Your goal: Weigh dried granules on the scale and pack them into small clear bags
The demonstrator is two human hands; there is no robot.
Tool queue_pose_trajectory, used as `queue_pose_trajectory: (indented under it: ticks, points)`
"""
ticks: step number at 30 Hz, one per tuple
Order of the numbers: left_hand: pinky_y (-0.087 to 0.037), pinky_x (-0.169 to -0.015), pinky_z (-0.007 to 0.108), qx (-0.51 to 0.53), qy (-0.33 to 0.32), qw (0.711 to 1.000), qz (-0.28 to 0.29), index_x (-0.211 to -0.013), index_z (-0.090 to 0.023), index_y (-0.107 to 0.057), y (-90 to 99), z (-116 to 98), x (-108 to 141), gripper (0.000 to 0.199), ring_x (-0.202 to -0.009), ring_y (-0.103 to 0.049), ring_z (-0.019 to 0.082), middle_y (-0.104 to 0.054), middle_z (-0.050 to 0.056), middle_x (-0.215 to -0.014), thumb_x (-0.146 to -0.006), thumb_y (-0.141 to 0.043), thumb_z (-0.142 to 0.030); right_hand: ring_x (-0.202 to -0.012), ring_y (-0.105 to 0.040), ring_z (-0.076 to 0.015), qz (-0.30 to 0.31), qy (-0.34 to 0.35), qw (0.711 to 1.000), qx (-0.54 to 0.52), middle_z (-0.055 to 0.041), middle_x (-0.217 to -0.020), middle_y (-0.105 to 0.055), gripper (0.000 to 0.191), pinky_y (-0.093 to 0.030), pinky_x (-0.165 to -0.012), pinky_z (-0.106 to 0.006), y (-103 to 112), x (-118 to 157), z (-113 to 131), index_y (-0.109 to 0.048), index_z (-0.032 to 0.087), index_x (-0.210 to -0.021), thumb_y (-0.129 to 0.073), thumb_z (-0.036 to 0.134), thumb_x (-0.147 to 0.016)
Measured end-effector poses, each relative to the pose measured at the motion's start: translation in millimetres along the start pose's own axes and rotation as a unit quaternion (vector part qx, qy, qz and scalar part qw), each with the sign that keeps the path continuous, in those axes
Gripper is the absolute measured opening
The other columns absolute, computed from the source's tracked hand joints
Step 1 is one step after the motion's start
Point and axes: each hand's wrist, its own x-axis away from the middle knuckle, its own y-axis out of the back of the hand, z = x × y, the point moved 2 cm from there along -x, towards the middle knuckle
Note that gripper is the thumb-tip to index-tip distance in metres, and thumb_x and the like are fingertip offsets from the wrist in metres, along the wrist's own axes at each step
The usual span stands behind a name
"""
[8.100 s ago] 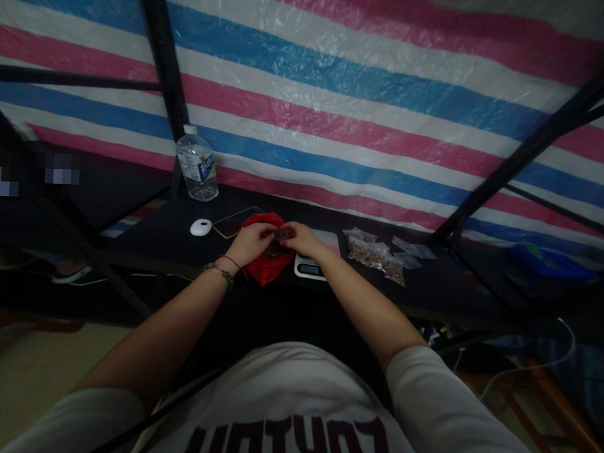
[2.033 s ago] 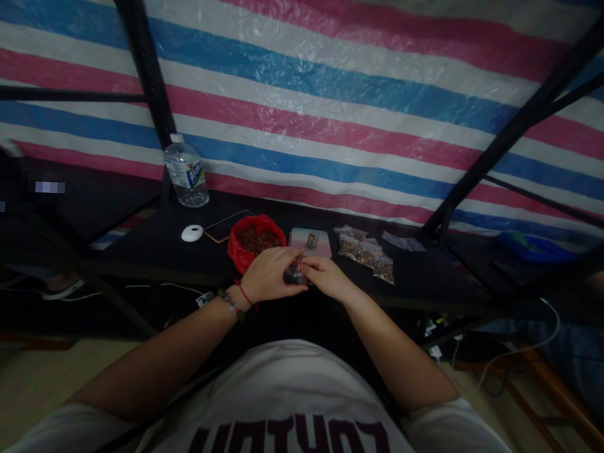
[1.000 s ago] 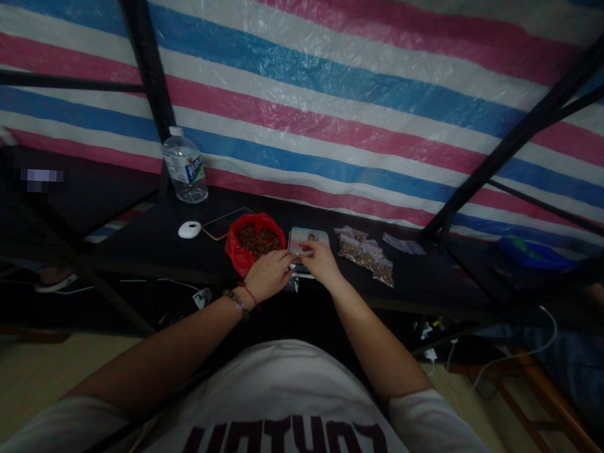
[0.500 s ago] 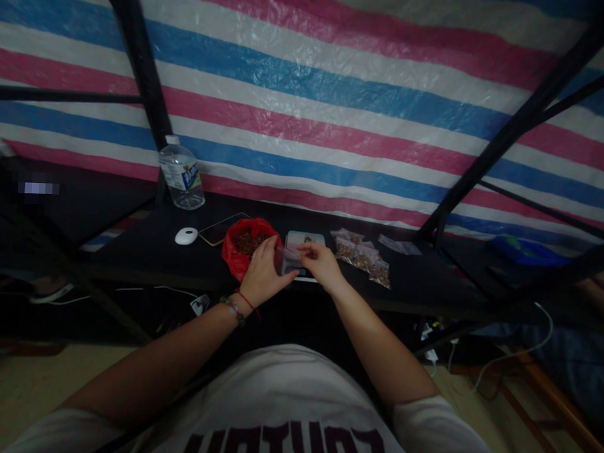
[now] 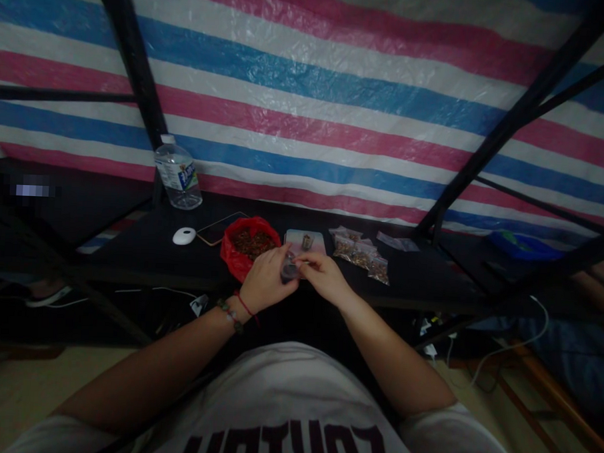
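Between my two hands is a small clear plastic bag (image 5: 289,271), held just in front of a white kitchen scale (image 5: 320,243). My left hand (image 5: 267,275) grips the bag's left side. The fingers of my right hand (image 5: 324,274) pinch its right edge near the top. On the scale lies a small amount of brown bits in what looks like a little container (image 5: 306,242). Close to my left hand sits a red plastic bag (image 5: 231,250) with its mouth spread, full of brown dried pieces (image 5: 254,242). Several filled zip bags (image 5: 361,254) lie right of the scale.
Flat clear bags (image 5: 397,242) lie further right on the black tabletop (image 5: 430,279). A large plastic bottle (image 5: 179,174), a white round device (image 5: 184,236) and a thin rectangular frame (image 5: 209,232) stand at left. Black metal posts (image 5: 138,79) flank the table before a striped sheet.
Both hands have drawn slightly toward me with the clear bag, which now looks more opened. More of the scale's plate shows behind them.
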Motion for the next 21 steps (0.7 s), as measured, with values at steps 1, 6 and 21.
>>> queue_pose_trajectory:
  ticks: [1, 6, 21]
  points:
    - [-0.045, -0.098, 0.047, -0.013, -0.019, 1.0, 0.007, -0.135, -0.014, -0.04, 1.4, -3, 1, 0.067, -0.111, -0.057, 0.031, -0.06, 0.015, -0.119, -0.074, -0.062, -0.03, -0.073, -0.06, -0.015, 0.019, 0.004, 1.0, 0.016, -0.0027, -0.078, -0.066, 0.019, -0.047, -0.068, -0.026, 2, 1, 3, -0.069, 0.018, -0.082, -0.053, 0.028, -0.084]
    - [-0.037, -0.105, 0.05, -0.025, -0.107, 0.993, 0.051, -0.136, -0.015, -0.041, 8.4, -10, 2, 0.067, -0.112, -0.056, 0.03, -0.061, 0.014, -0.117, -0.076, -0.064, -0.034, -0.059, -0.054, -0.0113, 0.105, -0.009, 0.992, 0.074, 0.0012, -0.062, -0.062, 0.017, -0.04, -0.059, -0.022, 7, 3, 6, -0.069, 0.015, -0.068, -0.054, 0.013, -0.076]
    - [-0.054, -0.079, 0.036, 0.457, 0.186, 0.869, 0.042, -0.105, -0.014, -0.059, 9.4, 61, -21, 0.046, -0.081, -0.066, 0.017, -0.068, 0.008, -0.094, -0.072, -0.071, -0.042, -0.056, -0.056, -0.0113, -0.01, -0.017, 0.997, -0.074, -0.0019, -0.074, -0.065, 0.024, -0.046, -0.054, -0.024, 35, -8, -14, -0.074, 0.017, -0.093, -0.067, 0.03, -0.073]
